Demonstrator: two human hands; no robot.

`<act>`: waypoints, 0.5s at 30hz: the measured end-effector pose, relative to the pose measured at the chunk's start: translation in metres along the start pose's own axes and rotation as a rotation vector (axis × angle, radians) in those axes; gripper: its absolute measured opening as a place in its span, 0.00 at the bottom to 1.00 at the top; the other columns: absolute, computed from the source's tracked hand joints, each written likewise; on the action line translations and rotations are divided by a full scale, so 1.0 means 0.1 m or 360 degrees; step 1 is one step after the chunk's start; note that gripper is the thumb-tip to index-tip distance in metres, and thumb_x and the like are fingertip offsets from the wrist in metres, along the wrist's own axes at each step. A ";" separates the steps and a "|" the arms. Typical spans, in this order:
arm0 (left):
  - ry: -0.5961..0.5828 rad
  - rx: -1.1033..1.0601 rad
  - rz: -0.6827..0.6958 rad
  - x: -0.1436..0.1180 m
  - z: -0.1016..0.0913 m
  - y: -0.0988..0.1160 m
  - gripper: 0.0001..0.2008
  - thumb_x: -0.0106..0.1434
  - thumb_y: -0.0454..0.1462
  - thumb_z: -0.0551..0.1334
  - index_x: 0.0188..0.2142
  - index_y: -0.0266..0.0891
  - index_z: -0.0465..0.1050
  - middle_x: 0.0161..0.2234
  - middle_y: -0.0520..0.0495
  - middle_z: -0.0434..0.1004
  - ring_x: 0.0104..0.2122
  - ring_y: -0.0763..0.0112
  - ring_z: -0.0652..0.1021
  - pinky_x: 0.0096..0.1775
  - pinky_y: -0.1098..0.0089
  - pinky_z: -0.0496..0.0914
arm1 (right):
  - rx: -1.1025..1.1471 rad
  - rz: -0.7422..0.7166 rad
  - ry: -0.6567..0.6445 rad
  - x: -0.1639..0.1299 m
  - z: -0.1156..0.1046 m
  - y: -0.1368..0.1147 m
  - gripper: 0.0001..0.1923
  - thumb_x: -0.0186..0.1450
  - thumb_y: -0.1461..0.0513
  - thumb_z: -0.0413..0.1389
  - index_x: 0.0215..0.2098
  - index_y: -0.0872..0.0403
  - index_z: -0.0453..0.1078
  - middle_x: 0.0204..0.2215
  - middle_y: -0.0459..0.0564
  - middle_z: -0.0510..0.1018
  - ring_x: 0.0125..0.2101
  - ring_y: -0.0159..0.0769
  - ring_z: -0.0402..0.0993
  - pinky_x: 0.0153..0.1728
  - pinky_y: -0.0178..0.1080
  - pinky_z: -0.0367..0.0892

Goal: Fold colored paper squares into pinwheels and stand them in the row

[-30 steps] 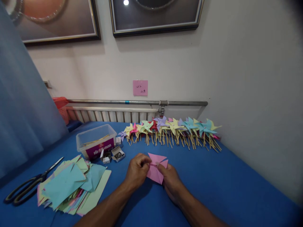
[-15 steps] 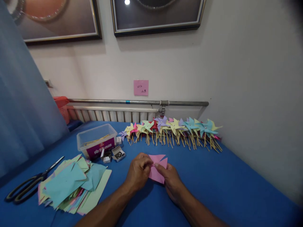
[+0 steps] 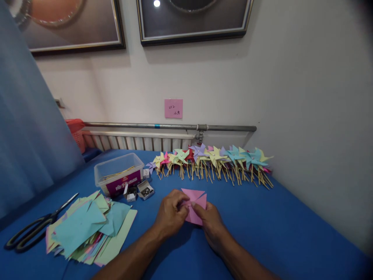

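A pink paper square (image 3: 196, 215) with slits cut in from its corners is held up between my two hands, above the blue table. My right hand (image 3: 212, 221) grips its right side, thumb pressed on the front near the middle. At the left side, my left hand (image 3: 173, 210) is closed, its curled fingers pinching at the paper near its centre. Whatever else those fingertips may hold is hidden. Beyond my hands lies a row of finished paper pinwheels (image 3: 215, 155) on wooden sticks.
On the left lie a pile of cut coloured paper (image 3: 81, 225) and black-handled scissors (image 3: 37, 229). Behind them stands a clear plastic box (image 3: 116, 167) with sticks, beside a small box of metal pins (image 3: 145, 190). A radiator pipe (image 3: 175, 126) runs along the wall.
My left fingers have shifted slightly at the paper's left side, and the paper has tilted a little. My right hand keeps its grip.
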State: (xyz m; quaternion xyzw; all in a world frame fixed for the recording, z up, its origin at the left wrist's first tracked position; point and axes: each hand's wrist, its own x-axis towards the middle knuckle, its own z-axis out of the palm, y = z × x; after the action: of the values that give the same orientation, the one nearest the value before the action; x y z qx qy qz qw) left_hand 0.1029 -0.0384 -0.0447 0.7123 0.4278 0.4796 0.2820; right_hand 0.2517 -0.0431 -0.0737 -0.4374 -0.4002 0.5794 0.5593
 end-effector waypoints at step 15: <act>-0.0035 -0.0749 -0.1007 0.07 0.01 0.02 0.15 0.41 0.41 0.71 0.20 0.38 0.66 0.16 0.56 0.65 0.18 0.78 0.62 0.23 0.73 0.55 | -0.0448 -0.0071 -0.0050 0.00 -0.02 -0.03 0.23 0.55 0.48 0.65 0.39 0.57 0.79 0.27 0.49 0.82 0.27 0.40 0.75 0.28 0.37 0.67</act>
State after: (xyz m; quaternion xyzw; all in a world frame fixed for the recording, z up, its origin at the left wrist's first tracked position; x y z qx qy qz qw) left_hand 0.1055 -0.0329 -0.0404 0.4662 0.5015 0.4463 0.5762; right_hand 0.2545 -0.0434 -0.0713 -0.4934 -0.4959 0.5119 0.4987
